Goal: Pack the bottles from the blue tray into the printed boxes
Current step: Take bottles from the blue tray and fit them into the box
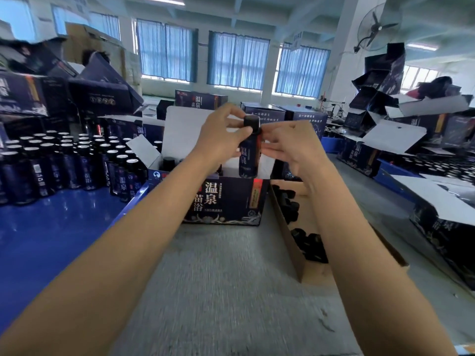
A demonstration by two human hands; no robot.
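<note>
Leftmost, blue tray: standing bottles are crowding its far end.
Left hand: is pinching the cap of the held bottle.
Held bottle: is hanging upright over the open printed box.
Right hand: is gripping the held bottle at its neck.
Cardboard carton: is holding black caps.

The room I work in: white walls, curtained windows, daylight.

Past the far edge of my grey bench I face the back wall, where three wide windows stand in a row, each hung with blue curtains that glow with daylight. A white pillar rises toward the far right, and a wall fan sits high up just beside it. Overhead runs a pale beamed ceiling with a lit tube light. More windows show at my far left, and a bright one at my right.
</note>
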